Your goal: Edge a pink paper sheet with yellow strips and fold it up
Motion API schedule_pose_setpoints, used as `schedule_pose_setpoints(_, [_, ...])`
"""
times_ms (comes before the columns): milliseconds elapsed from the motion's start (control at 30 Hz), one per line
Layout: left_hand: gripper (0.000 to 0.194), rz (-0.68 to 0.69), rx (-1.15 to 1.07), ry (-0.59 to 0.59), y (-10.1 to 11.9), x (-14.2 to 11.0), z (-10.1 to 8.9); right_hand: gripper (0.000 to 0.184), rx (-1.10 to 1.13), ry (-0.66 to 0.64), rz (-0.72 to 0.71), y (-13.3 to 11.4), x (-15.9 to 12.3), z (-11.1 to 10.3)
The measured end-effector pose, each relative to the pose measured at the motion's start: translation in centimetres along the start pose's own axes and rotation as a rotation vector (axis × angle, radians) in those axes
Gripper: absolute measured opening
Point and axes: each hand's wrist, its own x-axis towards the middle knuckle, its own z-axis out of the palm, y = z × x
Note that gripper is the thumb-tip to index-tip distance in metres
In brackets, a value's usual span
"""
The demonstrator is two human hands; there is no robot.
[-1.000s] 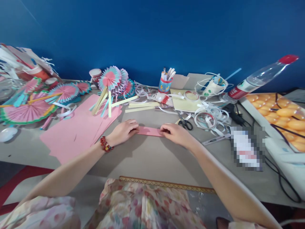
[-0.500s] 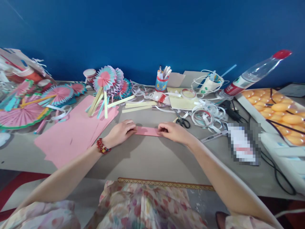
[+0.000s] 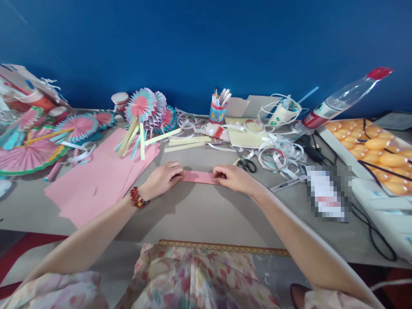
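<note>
A narrow pink folded paper strip (image 3: 198, 177) lies level just at the tabletop, its two ends pinched in my hands. My left hand (image 3: 165, 177) grips the left end, fingers curled and closed. At the right end, my right hand (image 3: 232, 177) is closed on it the same way; its fingertips hide that end. Left of my left hand lies a stack of pink paper sheets (image 3: 93, 180). Black-handled scissors (image 3: 246, 164) rest just beyond my right hand. Pale yellow paper strips (image 3: 186, 145) lie behind the folded strip.
Pleated paper fans (image 3: 77, 128) crowd the left. A pen cup (image 3: 218, 112) stands at the back. Tape rolls (image 3: 273, 159), a utility knife (image 3: 288, 183), a glue gun (image 3: 310, 148), a tilted-looking plastic bottle (image 3: 334, 107) and a tray of orange balls (image 3: 380, 150) fill the right.
Both hands keep the same pinch on the paper strip, with hardly any movement. The view has shifted very slightly.
</note>
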Motion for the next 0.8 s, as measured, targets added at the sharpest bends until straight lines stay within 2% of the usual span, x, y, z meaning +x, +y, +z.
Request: schedule_pose_setpoints(800, [0.023, 0.008, 0.008, 0.001, 0.13, 0.00, -0.08, 0.006, -0.029, 0.084, -0.069, 0.32, -0.76, 1.00])
